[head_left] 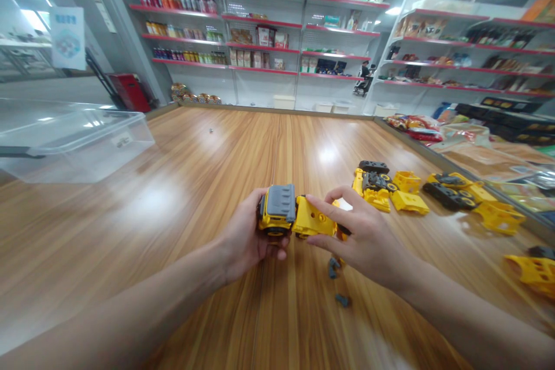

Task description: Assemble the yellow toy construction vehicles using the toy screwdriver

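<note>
A yellow toy truck point(281, 215) with a grey hood and black wheels is held just above the wooden table point(182, 196). My left hand point(247, 240) is wrapped round its front end from the left. My right hand point(364, 237) pinches the yellow rear body part point(313, 223) against the truck, fingers closed on it. Two small dark grey pieces point(333, 267) lie on the table just below my right hand, with another grey piece point(342, 300) nearer to me.
Several loose yellow and black toy parts point(390, 188) lie to the right, more yellow parts point(498, 214) toward the table's right edge. A clear plastic bin point(65, 139) stands at the left. Store shelves point(260, 40) line the back wall.
</note>
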`<action>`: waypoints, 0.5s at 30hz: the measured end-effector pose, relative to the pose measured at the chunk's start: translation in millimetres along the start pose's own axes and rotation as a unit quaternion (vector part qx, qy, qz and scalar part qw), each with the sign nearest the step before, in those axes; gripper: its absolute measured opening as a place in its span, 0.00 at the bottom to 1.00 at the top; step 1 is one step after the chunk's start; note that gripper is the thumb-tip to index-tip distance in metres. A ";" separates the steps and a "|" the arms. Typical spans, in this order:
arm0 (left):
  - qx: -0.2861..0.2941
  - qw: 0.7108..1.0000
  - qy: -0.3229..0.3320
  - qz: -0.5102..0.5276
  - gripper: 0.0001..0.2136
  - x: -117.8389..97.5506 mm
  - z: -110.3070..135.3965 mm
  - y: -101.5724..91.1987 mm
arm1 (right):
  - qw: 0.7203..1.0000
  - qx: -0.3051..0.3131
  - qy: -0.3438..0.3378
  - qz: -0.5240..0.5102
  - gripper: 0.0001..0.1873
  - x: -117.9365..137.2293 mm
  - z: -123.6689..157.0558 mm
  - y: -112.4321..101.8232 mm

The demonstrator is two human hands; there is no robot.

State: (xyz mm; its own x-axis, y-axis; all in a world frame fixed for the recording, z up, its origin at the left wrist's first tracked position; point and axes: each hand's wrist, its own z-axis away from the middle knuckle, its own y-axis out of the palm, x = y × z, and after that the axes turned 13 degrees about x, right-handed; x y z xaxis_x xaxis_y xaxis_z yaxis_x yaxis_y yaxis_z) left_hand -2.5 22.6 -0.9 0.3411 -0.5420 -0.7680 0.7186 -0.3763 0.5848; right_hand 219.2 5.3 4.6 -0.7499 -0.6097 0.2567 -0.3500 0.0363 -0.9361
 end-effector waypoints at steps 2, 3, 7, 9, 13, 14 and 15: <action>0.002 1.000 -0.002 -0.004 0.20 0.0 -1.7 -0.4 | 1.000 0.000 -0.002 -0.001 0.31 -0.6 0.2 1.0; 0.001 1.000 0.000 -0.009 0.20 -0.1 -2.3 -0.2 | 1.000 0.001 -0.003 -0.002 0.30 -1.0 0.4 1.4; -0.008 1.000 0.003 -0.028 0.19 0.6 -2.1 2.3 | 1.000 0.006 -0.006 -0.002 0.30 -1.3 1.1 2.0; -0.006 1.000 0.002 -0.025 0.19 1.4 -1.2 3.0 | 1.000 0.007 -0.008 -0.006 0.30 -0.6 1.1 1.5; 0.004 1.000 0.001 -0.014 0.19 2.5 -1.1 2.6 | 1.000 0.005 -0.010 -0.015 0.30 0.9 1.0 0.0; 0.004 1.000 0.002 -0.015 0.19 2.6 -1.3 2.4 | 1.000 0.006 -0.011 -0.017 0.30 1.0 1.0 -0.3; 0.002 1.000 0.004 -0.017 0.19 2.7 -1.6 2.2 | 1.000 0.007 -0.014 -0.018 0.31 0.9 1.1 -0.6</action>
State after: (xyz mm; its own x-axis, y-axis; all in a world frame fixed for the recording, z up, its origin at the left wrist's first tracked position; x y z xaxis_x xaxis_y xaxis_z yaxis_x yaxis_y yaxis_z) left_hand 0.9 21.4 -2.1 0.3208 -0.5226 -0.7899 0.7282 -0.3972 0.5585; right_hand 219.3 3.8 5.2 -0.7208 -0.6320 0.2846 -0.3690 0.0024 -0.9294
